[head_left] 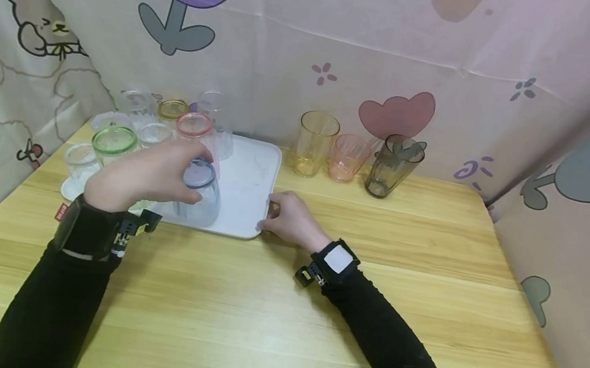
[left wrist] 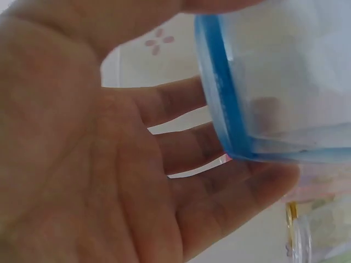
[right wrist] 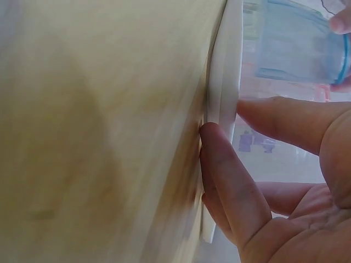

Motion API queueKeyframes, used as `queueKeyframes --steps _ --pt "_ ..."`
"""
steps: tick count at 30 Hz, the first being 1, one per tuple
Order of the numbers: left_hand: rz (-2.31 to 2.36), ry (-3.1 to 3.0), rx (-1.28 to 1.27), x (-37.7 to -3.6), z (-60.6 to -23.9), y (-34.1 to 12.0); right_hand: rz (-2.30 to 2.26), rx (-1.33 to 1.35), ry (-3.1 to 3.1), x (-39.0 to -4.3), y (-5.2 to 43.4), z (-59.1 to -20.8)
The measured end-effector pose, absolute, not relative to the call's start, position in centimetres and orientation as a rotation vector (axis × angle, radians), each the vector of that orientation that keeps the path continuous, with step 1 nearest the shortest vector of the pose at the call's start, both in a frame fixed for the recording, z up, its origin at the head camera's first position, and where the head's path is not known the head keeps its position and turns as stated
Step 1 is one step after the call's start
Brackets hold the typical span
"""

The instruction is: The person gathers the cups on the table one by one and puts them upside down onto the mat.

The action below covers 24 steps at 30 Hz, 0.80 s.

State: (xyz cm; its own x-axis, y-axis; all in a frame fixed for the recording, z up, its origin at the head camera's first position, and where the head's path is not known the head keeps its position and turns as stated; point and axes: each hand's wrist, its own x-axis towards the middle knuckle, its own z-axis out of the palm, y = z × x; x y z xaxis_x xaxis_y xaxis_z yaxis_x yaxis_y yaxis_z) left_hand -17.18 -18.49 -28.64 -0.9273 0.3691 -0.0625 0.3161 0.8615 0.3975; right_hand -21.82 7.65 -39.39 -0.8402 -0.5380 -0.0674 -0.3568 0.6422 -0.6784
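Observation:
A clear cup with a blue rim (head_left: 198,195) stands near the front of a white tray (head_left: 251,171). My left hand (head_left: 182,184) grips it from the left near the rim. In the left wrist view the blue-rimmed cup (left wrist: 274,82) sits between thumb and fingers (left wrist: 181,142). My right hand (head_left: 275,216) holds the tray's front right corner. The right wrist view shows fingers (right wrist: 219,159) under the tray's rim (right wrist: 224,93) and the thumb over it, with the blue-rimmed cup (right wrist: 299,49) beyond.
Several more cups crowd the tray's left and back, among them a green-rimmed (head_left: 115,142), a pink-rimmed (head_left: 194,126) and a yellow-rimmed one (head_left: 172,109). An amber tumbler (head_left: 314,143), a pink tumbler (head_left: 348,157) and a dark tumbler (head_left: 392,166) stand behind on the wooden table (head_left: 431,260). Patterned cloth walls enclose it.

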Motion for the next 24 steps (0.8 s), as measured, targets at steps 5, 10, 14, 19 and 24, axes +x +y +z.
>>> queueKeyframes --steps 5,10,14,19,24 --pt "0.551 2.878 0.492 -17.6 -29.1 -19.3 -0.991 -0.739 2.611 -21.8 7.6 -39.5" --pt "0.531 2.864 0.480 -17.8 -29.3 -19.8 -0.984 -0.742 2.625 -21.7 7.7 -39.5" --pt "0.532 2.864 0.472 -18.0 -29.5 -20.1 -0.981 -0.733 2.622 -21.7 7.7 -39.4" --pt "0.513 2.858 0.440 -18.1 -29.5 -20.3 -0.988 -0.735 2.616 -21.8 7.7 -39.5" --pt "0.501 2.849 0.421 -18.2 -29.6 -20.5 -0.988 -0.743 2.612 -21.8 7.6 -39.4"
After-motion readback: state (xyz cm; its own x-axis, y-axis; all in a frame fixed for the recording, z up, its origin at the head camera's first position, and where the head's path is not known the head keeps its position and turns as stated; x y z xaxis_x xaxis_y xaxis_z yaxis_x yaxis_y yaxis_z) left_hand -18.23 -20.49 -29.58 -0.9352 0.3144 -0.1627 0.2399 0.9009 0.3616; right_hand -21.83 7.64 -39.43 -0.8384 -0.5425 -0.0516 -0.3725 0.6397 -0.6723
